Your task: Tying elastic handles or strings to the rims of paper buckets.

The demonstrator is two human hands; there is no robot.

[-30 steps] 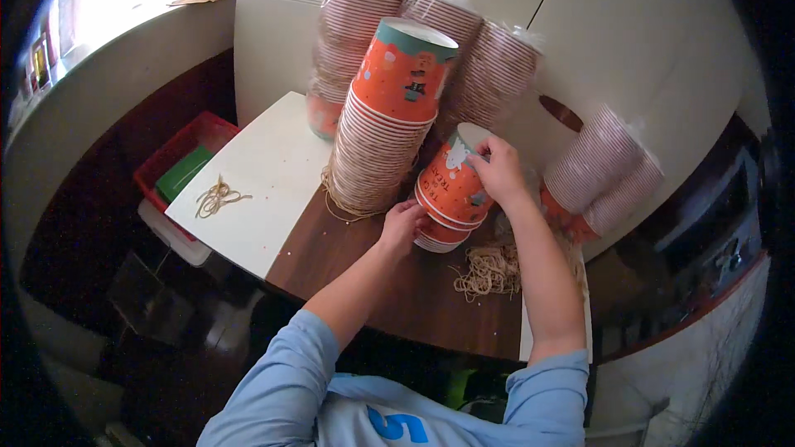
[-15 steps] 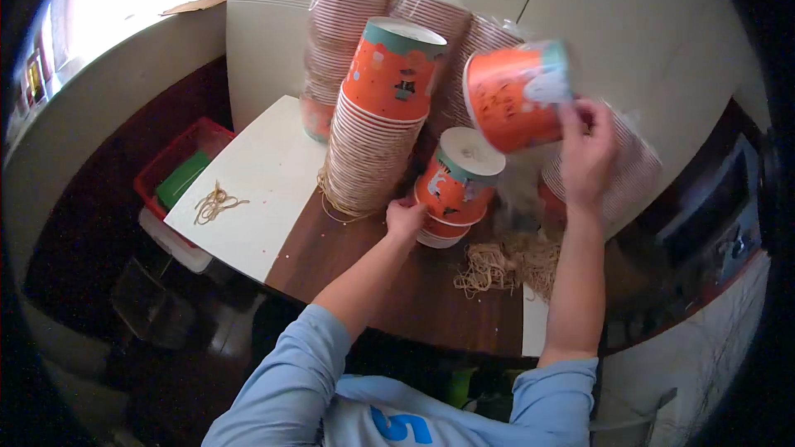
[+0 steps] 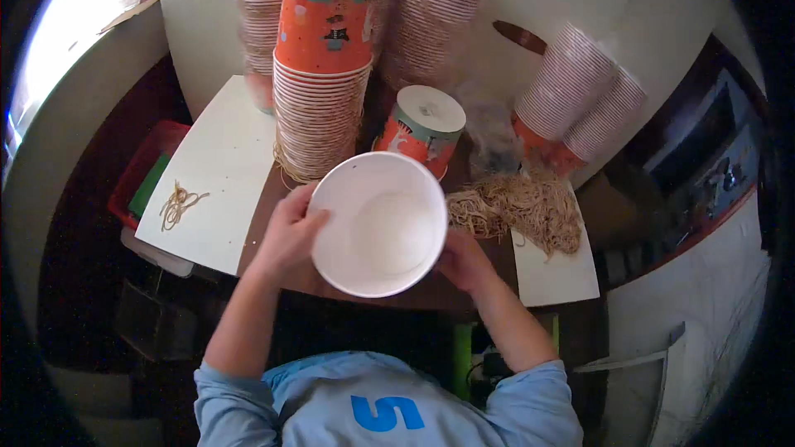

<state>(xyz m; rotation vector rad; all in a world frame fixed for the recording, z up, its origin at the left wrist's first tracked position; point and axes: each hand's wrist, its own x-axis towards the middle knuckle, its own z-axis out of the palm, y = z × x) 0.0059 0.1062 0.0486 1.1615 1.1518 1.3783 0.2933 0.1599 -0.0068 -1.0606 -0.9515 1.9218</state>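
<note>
A paper bucket [image 3: 379,223] is tilted so that its white inside and open rim face me, with its outside hidden. My left hand [image 3: 290,232] closes on the left side of its rim, thumb over the edge. On the opposite side my right hand [image 3: 465,258] holds it from behind, some of its fingers covered by the bucket. Just beyond stands a short upside-down orange and teal bucket [image 3: 424,128]. To its left rises a tall stack of upside-down nested buckets [image 3: 323,74], with light cord loops at its lower rims.
A heap of tan cords [image 3: 534,207] lies on the table's right part. Several loose cords [image 3: 178,205] lie on the white left part [image 3: 219,157]. Plastic-wrapped bucket stacks [image 3: 435,21] stand at the back, more wrapped stacks [image 3: 567,87] at right. A red crate [image 3: 137,178] sits left of the table.
The bucket in my right hand came down from the upper right to in front of me, its opening turned toward me. My left hand left the short bucket and took hold of this one.
</note>
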